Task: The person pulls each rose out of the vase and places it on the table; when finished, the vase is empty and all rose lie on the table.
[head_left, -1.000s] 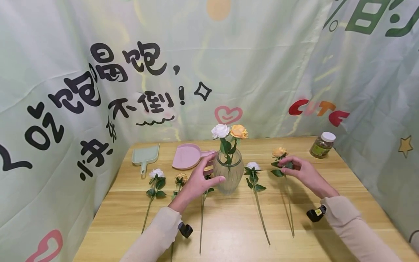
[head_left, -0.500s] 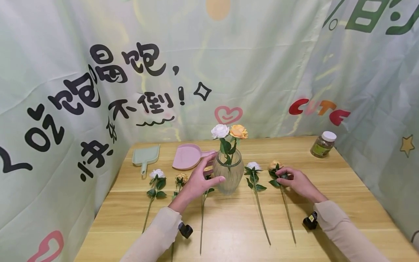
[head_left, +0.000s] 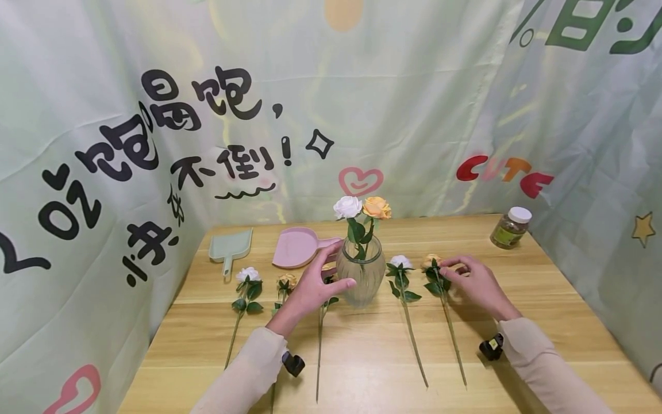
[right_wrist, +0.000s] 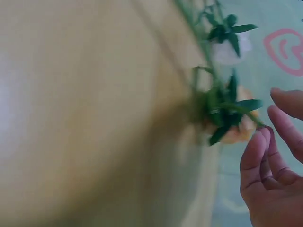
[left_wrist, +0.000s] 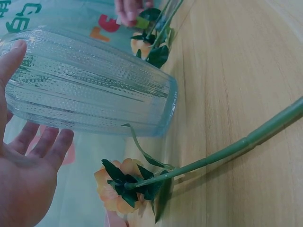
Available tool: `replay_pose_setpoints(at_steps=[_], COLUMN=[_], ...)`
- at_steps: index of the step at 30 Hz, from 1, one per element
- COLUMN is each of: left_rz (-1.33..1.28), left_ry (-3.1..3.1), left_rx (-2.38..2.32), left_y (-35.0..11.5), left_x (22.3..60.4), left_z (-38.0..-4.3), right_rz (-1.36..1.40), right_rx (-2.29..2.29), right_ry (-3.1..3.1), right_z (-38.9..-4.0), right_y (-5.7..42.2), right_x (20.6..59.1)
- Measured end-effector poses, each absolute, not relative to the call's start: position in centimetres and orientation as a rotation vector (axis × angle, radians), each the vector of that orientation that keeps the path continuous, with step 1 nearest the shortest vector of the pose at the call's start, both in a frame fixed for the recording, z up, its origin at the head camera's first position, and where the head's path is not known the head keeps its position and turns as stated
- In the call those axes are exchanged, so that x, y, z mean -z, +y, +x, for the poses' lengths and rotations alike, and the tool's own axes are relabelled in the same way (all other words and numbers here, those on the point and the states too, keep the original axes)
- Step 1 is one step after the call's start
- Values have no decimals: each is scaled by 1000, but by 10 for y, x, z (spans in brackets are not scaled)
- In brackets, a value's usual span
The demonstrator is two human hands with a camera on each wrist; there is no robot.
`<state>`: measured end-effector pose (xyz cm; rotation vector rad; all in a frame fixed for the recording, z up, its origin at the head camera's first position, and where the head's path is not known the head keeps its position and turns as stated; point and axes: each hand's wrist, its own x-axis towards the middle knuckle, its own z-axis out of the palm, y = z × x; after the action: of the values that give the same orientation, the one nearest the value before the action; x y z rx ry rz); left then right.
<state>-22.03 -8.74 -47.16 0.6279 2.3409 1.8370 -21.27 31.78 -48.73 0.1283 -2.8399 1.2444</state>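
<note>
My left hand (head_left: 315,284) holds the ribbed clear glass vase (head_left: 362,282) from its left side, thumb in front and fingers behind. The vase (left_wrist: 90,80) stands upright on the table. In it are a white rose (head_left: 349,207) and an orange rose (head_left: 377,207), both with green leaves. To the right, another orange rose (head_left: 431,262) lies on the table, its stem toward the near edge. Beside its blossom is my right hand (head_left: 473,280), thumb and fingers apart; in the right wrist view a leaf tip reaches the fingertips (right_wrist: 258,142).
A white rose (head_left: 400,263) lies just right of the vase. Several roses lie on the left, among them a white one (head_left: 248,274) and an orange one (left_wrist: 118,184). Behind are a green dustpan (head_left: 230,244), a pink dustpan (head_left: 295,247) and a lidded jar (head_left: 510,228).
My right hand has moved left with the orange rose, laid it down near the white one, and loosened its fingers from it. The left hand and vase have stayed put.
</note>
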Motion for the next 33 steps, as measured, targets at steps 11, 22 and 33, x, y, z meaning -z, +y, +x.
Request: replay_pose_setpoints(at_steps=[11,22,33], left_rz=[631,663,650], left_ry=[2342,2328,2343], left_rx=[-1832,-1844,-1829], left_y=[-87,-87,-88], left_x=[471,472,473], left_z=[-220,-221,-221], right_rz=[356,708,646], right_rx=[-1444,-1713,-1716], right_ry=[-2634,-2601,-2557], right_z=[-217,-233,-238], right_y=[273,211,185], right_x=[427,395,394])
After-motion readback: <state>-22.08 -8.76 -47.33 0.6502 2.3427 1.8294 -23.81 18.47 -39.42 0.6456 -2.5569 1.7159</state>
